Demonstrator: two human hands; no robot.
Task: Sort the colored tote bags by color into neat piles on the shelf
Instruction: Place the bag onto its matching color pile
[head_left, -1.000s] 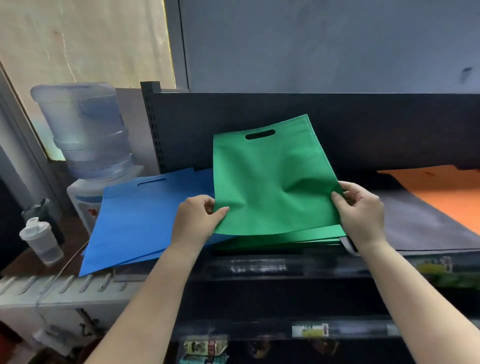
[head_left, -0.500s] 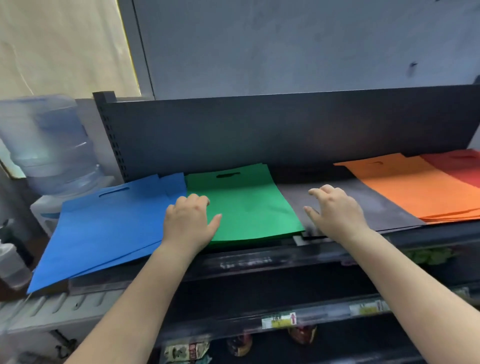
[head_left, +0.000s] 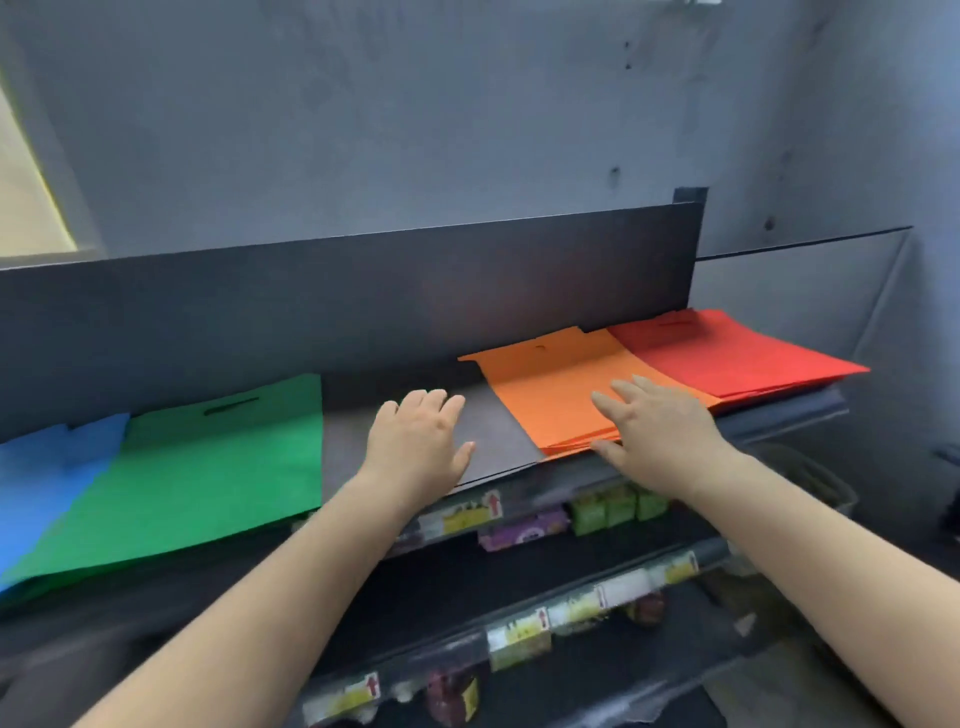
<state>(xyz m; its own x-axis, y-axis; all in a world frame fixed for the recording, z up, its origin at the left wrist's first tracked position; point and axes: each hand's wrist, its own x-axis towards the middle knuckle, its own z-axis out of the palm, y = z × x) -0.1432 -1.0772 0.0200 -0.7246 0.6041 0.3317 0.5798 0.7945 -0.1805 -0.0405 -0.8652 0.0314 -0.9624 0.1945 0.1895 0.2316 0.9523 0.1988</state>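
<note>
Flat tote bags lie side by side on the top shelf (head_left: 779, 415): a blue pile (head_left: 36, 483) at the far left, a green pile (head_left: 208, 467), a dark grey pile (head_left: 493, 431), an orange pile (head_left: 556, 395) and a red pile (head_left: 727, 358) at the right. My left hand (head_left: 415, 447) rests flat on the grey pile with straight fingers. My right hand (head_left: 654, 431) lies with spread fingers over the near right corner of the orange pile, the thumb at the stack's front edge. Neither hand holds a bag.
A dark back panel (head_left: 363, 301) rises behind the bags against a grey wall. Below the top shelf run two lower shelves with price labels (head_left: 462, 514) and small packaged goods (head_left: 613, 509). A grey panel (head_left: 800, 291) stands to the right of the shelf unit.
The green bag was laid flat on its pile and released. Both hands then moved right, the left from the green pile onto the grey one, the right from grey to orange. The view swung right.
</note>
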